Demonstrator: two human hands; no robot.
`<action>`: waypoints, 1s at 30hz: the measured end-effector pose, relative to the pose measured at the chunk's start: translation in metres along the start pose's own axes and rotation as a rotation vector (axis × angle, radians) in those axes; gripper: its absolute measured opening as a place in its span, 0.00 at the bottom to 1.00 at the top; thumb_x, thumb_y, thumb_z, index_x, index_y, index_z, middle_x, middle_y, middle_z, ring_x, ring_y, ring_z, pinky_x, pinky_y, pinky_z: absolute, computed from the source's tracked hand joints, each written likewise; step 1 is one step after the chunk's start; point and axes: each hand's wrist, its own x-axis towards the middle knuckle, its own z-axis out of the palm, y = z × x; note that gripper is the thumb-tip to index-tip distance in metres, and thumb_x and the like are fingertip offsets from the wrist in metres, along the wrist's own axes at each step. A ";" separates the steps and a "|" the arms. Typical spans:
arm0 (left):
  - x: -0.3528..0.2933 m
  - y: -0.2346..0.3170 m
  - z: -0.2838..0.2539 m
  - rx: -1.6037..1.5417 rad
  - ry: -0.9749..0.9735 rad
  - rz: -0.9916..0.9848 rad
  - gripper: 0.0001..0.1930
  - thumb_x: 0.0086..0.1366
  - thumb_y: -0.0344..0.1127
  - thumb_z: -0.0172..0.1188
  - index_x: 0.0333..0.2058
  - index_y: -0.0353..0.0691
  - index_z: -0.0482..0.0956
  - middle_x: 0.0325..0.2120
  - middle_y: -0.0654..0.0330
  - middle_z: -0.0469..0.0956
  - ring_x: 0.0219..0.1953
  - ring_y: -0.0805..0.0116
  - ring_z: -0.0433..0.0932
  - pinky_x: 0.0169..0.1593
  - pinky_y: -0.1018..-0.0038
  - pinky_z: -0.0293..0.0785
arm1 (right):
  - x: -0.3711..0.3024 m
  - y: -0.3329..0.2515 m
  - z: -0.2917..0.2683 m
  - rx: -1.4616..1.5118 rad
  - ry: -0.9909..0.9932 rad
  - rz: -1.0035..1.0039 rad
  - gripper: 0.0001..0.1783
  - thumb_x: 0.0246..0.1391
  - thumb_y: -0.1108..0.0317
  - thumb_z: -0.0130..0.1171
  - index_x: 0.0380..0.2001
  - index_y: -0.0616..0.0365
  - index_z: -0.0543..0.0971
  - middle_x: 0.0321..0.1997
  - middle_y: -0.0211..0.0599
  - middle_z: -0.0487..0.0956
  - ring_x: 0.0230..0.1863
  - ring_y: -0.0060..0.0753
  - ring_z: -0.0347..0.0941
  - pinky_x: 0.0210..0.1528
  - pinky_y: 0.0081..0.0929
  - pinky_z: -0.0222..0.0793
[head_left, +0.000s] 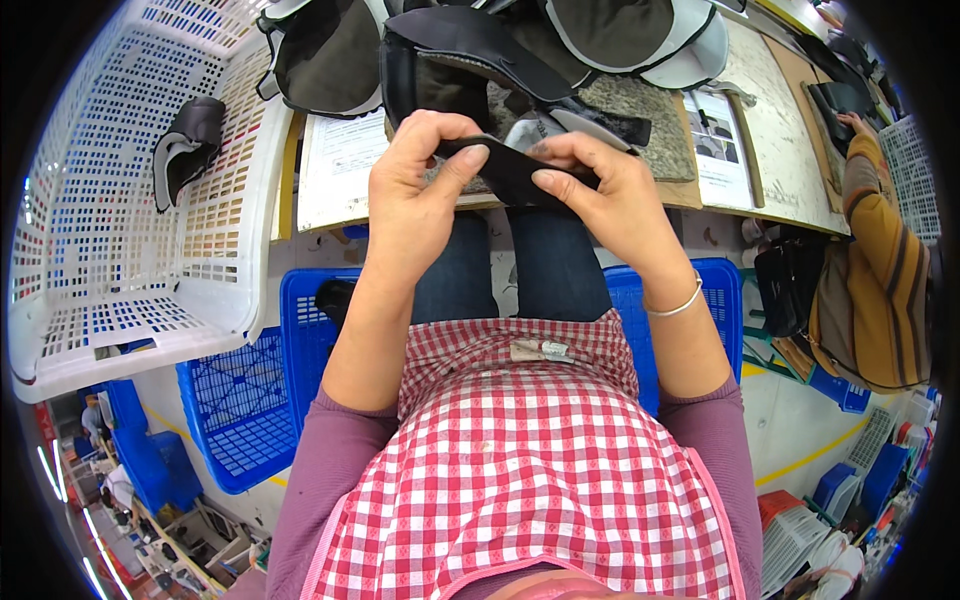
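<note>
Left hand (415, 195) and right hand (618, 195) each pinching one end of black piece (508, 174); long axis runs hand to hand, neither nearer.

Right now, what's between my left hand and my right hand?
In the head view, a black piece spans the gap between your left hand and right hand, pinched by both.

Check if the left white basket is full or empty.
Neither: one dark, pale-edged piece lies in the white plastic basket; nothing else shows.
</note>
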 end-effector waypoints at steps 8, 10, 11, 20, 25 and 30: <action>-0.002 0.005 -0.006 -0.183 0.049 -0.118 0.10 0.66 0.26 0.69 0.45 0.38 0.82 0.34 0.70 0.79 0.35 0.83 0.71 0.41 0.83 0.67 | -0.010 0.002 -0.016 -0.014 -0.076 0.144 0.18 0.54 0.70 0.73 0.47 0.61 0.83 0.33 0.32 0.82 0.32 0.19 0.74 0.38 0.22 0.72; -0.002 0.006 -0.005 -0.115 0.039 -0.131 0.11 0.65 0.26 0.69 0.46 0.38 0.83 0.34 0.71 0.78 0.35 0.83 0.71 0.40 0.83 0.67 | -0.011 0.004 -0.016 0.003 -0.035 0.099 0.15 0.54 0.69 0.74 0.44 0.60 0.85 0.27 0.33 0.80 0.28 0.20 0.72 0.34 0.23 0.71; -0.002 0.006 -0.005 -0.079 0.036 -0.137 0.12 0.64 0.26 0.70 0.46 0.38 0.83 0.34 0.71 0.78 0.35 0.83 0.71 0.40 0.82 0.66 | -0.012 0.005 -0.016 -0.027 -0.024 0.135 0.14 0.54 0.69 0.74 0.43 0.60 0.85 0.26 0.33 0.80 0.28 0.20 0.73 0.34 0.23 0.72; -0.003 0.001 -0.005 0.044 -0.040 0.002 0.05 0.62 0.26 0.70 0.38 0.37 0.87 0.34 0.66 0.80 0.39 0.73 0.74 0.44 0.76 0.66 | -0.016 0.022 -0.008 -0.118 0.139 0.076 0.11 0.55 0.67 0.72 0.41 0.58 0.87 0.30 0.39 0.85 0.29 0.25 0.79 0.34 0.25 0.74; -0.006 0.008 0.000 0.051 -0.027 -0.052 0.08 0.65 0.26 0.68 0.43 0.38 0.87 0.36 0.66 0.80 0.41 0.74 0.75 0.47 0.78 0.68 | -0.019 0.032 -0.015 -0.020 0.099 0.173 0.12 0.60 0.65 0.69 0.44 0.58 0.87 0.32 0.40 0.86 0.31 0.25 0.80 0.37 0.25 0.75; -0.002 0.009 0.009 -0.011 -0.002 -0.037 0.10 0.68 0.26 0.66 0.48 0.36 0.84 0.36 0.67 0.80 0.39 0.80 0.75 0.45 0.82 0.70 | -0.020 0.028 -0.019 0.014 0.043 0.153 0.15 0.61 0.62 0.68 0.49 0.57 0.87 0.36 0.43 0.87 0.34 0.33 0.82 0.40 0.27 0.76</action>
